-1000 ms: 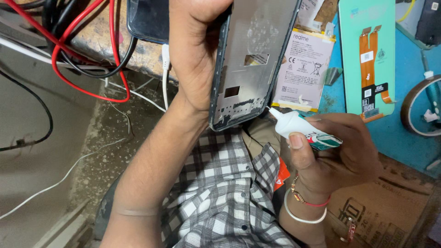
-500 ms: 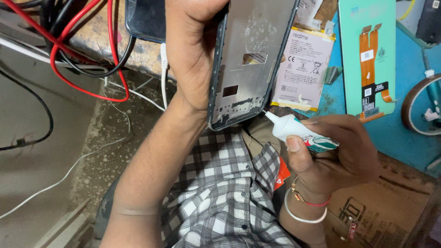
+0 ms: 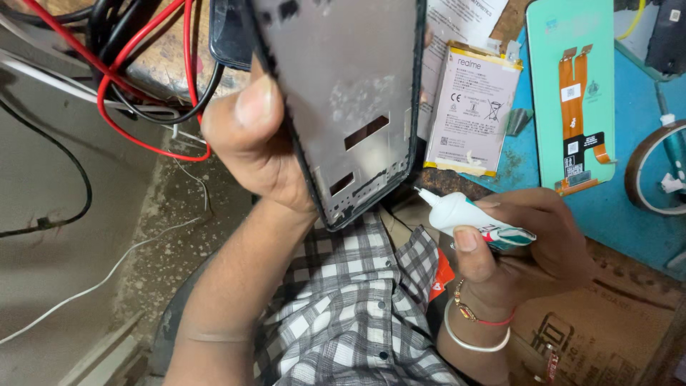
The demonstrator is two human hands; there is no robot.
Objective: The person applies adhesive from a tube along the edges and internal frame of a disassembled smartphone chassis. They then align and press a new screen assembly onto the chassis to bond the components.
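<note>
Blue mat beside cardboard box.

The person wears a checked shirt in grey, white and black, with small dark buttons down the front; both forearms are bare; the right wrist carries a white bangle, a thin red thread and a gold-coloured chain bracelet.

The left hand held the frame at the 12 o'clock side. The tube in the right hand lay at 4 o'clock from the frame's lower end, nozzle near it. The battery lay at 3 o'clock of the frame, the screen further at 3 o'clock, and the cables at 9 o'clock.
</note>
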